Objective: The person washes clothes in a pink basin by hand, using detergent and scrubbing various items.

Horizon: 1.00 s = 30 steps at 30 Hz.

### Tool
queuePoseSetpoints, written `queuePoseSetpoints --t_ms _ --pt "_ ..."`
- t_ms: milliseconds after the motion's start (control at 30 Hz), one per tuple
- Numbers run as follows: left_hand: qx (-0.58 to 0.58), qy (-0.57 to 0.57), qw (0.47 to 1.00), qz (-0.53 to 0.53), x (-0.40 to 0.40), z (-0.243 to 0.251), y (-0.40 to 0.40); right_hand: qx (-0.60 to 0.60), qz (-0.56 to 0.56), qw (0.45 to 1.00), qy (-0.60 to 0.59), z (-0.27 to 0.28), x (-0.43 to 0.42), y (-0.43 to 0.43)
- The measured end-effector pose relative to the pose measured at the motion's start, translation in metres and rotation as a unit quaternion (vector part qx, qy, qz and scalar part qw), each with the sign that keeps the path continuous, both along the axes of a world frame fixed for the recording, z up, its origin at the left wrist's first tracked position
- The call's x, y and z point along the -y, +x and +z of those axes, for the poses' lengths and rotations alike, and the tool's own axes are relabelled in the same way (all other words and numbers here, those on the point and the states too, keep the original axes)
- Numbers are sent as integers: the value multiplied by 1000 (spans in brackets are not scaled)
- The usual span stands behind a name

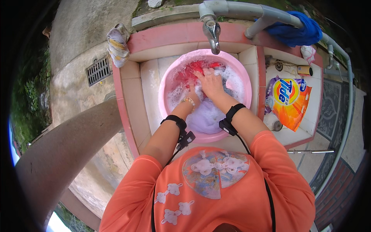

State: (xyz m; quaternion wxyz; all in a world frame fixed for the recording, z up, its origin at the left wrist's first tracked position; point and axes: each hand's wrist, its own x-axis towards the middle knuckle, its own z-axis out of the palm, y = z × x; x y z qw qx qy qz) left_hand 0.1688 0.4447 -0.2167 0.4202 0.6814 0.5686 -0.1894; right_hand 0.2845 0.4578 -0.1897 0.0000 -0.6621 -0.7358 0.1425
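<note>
A round pink plastic basin stands in a tiled sink, holding sudsy water and wet laundry. Inside it, red cloth lies toward the far side and pale lilac cloth bulges up at the near side. My left hand is sunk in the foam at the left of the middle, its fingers mostly hidden by suds. With its back up, my right hand presses on the wet red cloth, fingertips in the water. Whether either hand grips the fabric is not visible.
Over the basin's far rim hangs a metal tap on a grey pipe. An orange Tide detergent bag lies in the right compartment. A rag drapes the sink's left corner; a blue cloth hangs on the pipe.
</note>
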Motion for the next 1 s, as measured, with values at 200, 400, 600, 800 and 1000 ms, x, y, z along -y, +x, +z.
queuePoseSetpoints --t_ms 200,400,600,800,1000 --pt "224 33 930 291 -7 30 -16 -152 -124 970 147 14 -12 -4" --pt "549 -327 486 596 -24 64 -35 -201 -79 963 162 74 14 -18" --pt "547 -382 491 559 -33 66 -35 -432 -94 893 82 90 47 -42" --pt "530 -371 482 591 -7 56 -30 -391 -154 907 -15 82 57 -41" --pt "505 -312 520 614 -11 93 -21 -278 -138 950 40 51 39 -15"
